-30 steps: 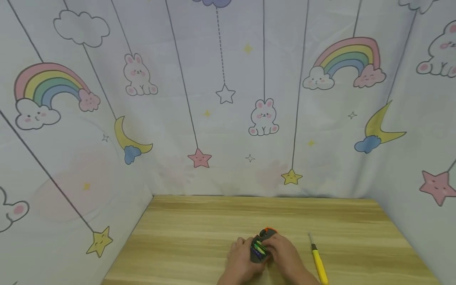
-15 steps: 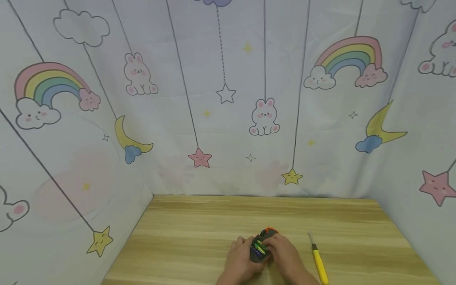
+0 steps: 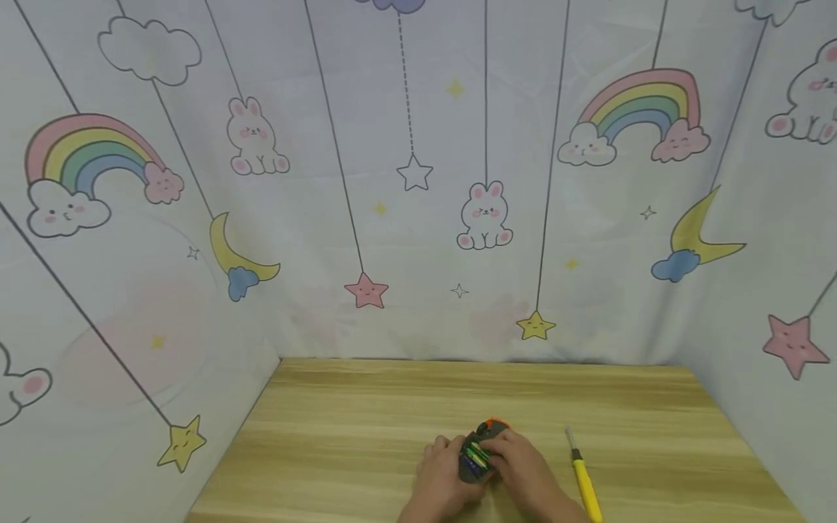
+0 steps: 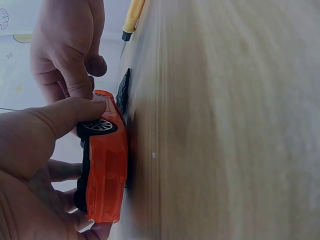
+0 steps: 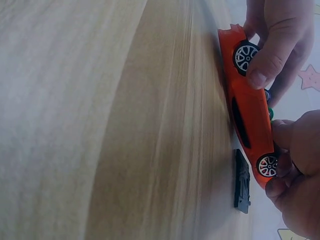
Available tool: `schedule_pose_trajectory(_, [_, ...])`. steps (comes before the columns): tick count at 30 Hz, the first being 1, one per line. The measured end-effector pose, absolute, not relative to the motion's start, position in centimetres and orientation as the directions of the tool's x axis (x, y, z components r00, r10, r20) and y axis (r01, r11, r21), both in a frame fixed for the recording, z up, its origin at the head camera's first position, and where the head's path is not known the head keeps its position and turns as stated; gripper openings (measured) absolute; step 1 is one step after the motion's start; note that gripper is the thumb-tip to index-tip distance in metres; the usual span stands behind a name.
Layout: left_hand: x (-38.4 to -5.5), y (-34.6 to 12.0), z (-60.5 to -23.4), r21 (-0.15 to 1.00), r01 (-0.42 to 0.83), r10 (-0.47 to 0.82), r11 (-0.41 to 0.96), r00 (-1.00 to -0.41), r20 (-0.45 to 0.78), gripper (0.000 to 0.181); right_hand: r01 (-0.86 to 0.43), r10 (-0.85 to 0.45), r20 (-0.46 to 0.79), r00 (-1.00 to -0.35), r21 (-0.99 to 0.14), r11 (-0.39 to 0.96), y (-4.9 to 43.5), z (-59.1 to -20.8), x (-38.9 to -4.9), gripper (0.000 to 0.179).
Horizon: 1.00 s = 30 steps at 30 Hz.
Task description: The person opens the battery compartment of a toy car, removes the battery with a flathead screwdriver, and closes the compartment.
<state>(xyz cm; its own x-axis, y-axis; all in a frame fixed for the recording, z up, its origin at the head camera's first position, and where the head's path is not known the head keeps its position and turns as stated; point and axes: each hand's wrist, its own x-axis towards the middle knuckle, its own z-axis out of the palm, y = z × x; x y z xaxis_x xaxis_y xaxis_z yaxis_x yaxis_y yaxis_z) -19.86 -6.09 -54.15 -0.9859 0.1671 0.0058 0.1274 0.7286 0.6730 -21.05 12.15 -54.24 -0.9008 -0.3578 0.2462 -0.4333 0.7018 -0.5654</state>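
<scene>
An orange toy car (image 5: 252, 112) is turned wheels-up over the table, its dark underside (image 3: 472, 474) facing the head camera. Several green and dark blue batteries (image 3: 478, 455) lie side by side in the open recess of that underside. My left hand (image 3: 439, 473) grips one end of the car, the thumb over a wheel in the left wrist view. My right hand (image 3: 526, 471) holds the other end by the front wheel (image 5: 267, 166), its fingertips bent over the edge of the batteries. A flat black cover (image 5: 242, 182) lies on the table beside the car.
To the right of my hands lies a yellow-handled screwdriver (image 3: 585, 485), its metal tip pointing away. The wood-grain table (image 3: 340, 414) is enclosed by white fabric walls (image 3: 418, 240) printed with rainbows, rabbits and stars.
Both hands stay on the car almost without motion. The right fingertips shift only slightly at the batteries; the screwdriver stays put.
</scene>
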Motion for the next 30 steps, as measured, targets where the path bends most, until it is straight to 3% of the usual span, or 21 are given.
schedule_pose_trajectory(11, [-19.85,-6.22,-53.85,0.672,0.140,0.183,0.727,-0.983,0.007,0.086,-0.434,-0.354,0.253,-0.900,-0.457,0.776,11.77,-53.96,-21.16,0.019])
schedule_pose_trajectory(30, [-19.86,-6.30,-54.21,0.706,0.126,0.174,0.697,-0.985,0.005,0.090,-0.462,-0.329,0.337,-0.882,-0.487,0.742,11.60,-54.52,-21.45,0.017])
